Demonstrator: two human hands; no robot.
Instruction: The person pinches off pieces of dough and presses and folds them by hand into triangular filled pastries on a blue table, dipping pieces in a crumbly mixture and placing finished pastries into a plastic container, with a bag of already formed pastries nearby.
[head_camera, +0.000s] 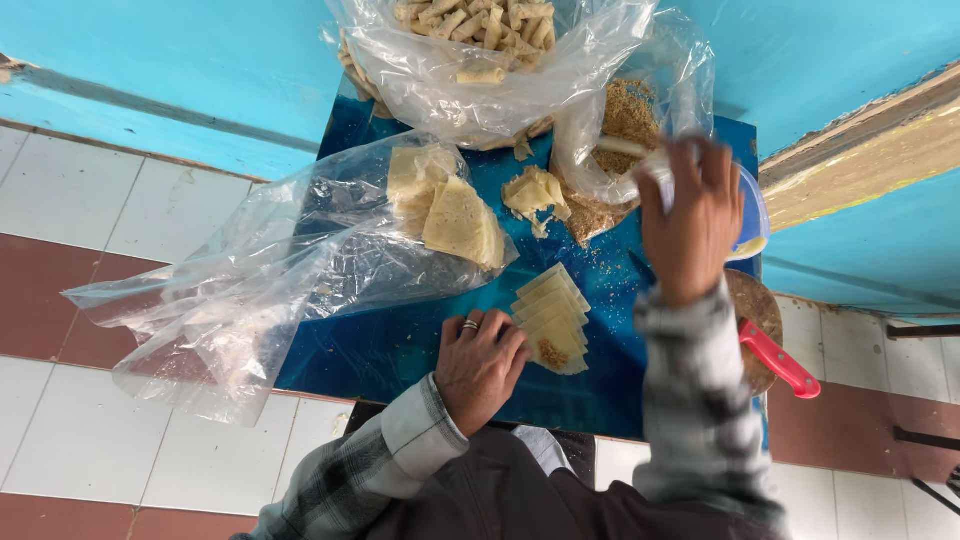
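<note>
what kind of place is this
Probably a small home or street-side food-preparation spot: a low blue table on a tiled floor, clear bags of rolled pastries and crumb filling, and fanned dough strips by the left hand.

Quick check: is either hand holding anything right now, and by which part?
The right hand grips a blurred pale utensil, seemingly by its handle end, over the clear bag of brown crumbs. The left hand only presses the fanned pale dough strips.

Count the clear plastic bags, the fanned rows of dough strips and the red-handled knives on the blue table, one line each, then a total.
Clear plastic bags: 3
Fanned rows of pale dough strips by the left hand: 1
Red-handled knives: 1
Total: 5
</note>
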